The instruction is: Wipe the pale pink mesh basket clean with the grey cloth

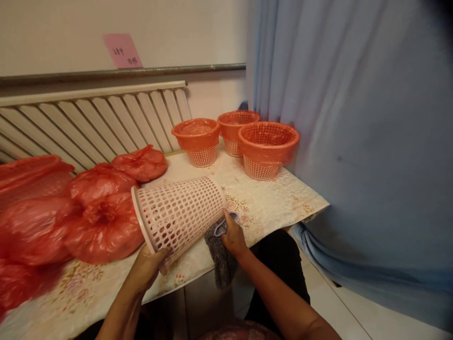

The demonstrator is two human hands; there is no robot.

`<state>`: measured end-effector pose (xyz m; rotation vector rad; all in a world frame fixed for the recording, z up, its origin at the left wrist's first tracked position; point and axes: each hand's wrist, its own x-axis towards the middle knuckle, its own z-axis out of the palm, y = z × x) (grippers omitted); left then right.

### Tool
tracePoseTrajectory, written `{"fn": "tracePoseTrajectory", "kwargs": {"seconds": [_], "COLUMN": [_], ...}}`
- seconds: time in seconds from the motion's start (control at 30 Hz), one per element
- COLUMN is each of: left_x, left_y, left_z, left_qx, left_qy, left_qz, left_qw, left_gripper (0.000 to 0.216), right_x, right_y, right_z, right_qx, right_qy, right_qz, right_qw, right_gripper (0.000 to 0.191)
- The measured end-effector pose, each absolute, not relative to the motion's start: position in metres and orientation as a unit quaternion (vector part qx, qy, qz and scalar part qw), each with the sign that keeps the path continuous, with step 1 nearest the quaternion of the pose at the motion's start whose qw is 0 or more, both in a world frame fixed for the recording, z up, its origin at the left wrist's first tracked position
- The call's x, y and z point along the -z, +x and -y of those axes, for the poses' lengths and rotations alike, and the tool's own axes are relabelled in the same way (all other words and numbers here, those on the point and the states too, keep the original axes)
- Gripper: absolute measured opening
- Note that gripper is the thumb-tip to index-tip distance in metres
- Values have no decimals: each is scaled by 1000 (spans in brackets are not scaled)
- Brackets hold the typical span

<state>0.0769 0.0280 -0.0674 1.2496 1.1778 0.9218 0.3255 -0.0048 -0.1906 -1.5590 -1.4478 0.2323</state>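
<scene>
A pale pink perforated wastebasket (182, 210) lies on its side above the table, its rim toward the left. My left hand (152, 264) grips it near the rim, thumb outside and fingers partly hidden. At the base end, my right hand (233, 236) is closed round a dark grey cloth (220, 252) with a light purple edge. The cloth hangs down over the table's front edge. My right thumb is close to the basket's bottom; whether it presses on it I cannot tell.
Red bag-lined baskets (201, 134) stand at the back right. Several red plastic bags (102, 222) crowd the left of the flower-patterned tabletop (272, 203). A radiator (106, 123) is behind, and a blue curtain (354, 156) hangs on the right.
</scene>
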Motion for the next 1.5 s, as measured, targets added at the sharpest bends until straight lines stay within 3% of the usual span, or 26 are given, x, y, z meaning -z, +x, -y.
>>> {"fn": "tracePoseTrajectory", "kwargs": {"seconds": [0.27, 0.53, 0.7, 0.83, 0.93, 1.27, 1.5], "left_x": [67, 65, 69, 80, 91, 80, 77], "left_y": [77, 81, 80, 76, 73, 78, 71], "left_z": [-20, -5, 2, 1, -2, -7, -6], "left_qx": [-361, -333, -338, -344, -366, -408, -387], "left_qy": [579, 610, 616, 621, 622, 641, 705], "left_qz": [-485, -473, -435, -399, -408, -432, -419], "left_qw": [547, 542, 563, 580, 559, 486, 422], "left_gripper": [36, 34, 46, 48, 50, 47, 49], "right_x": [165, 37, -3, 8, 29, 48, 91], "right_y": [347, 327, 272, 224, 204, 202, 192], "right_z": [8, 5, -10, -17, -19, -8, 27], "right_qx": [-118, -115, -84, -21, 25, -10, 21], "right_qy": [-696, -580, -505, -449, -442, -400, -416], "right_qz": [310, 327, 488, 689, 740, 709, 712], "right_qw": [637, 737, 707, 569, 507, 581, 565], "right_gripper": [42, 35, 41, 49, 53, 54, 63]}}
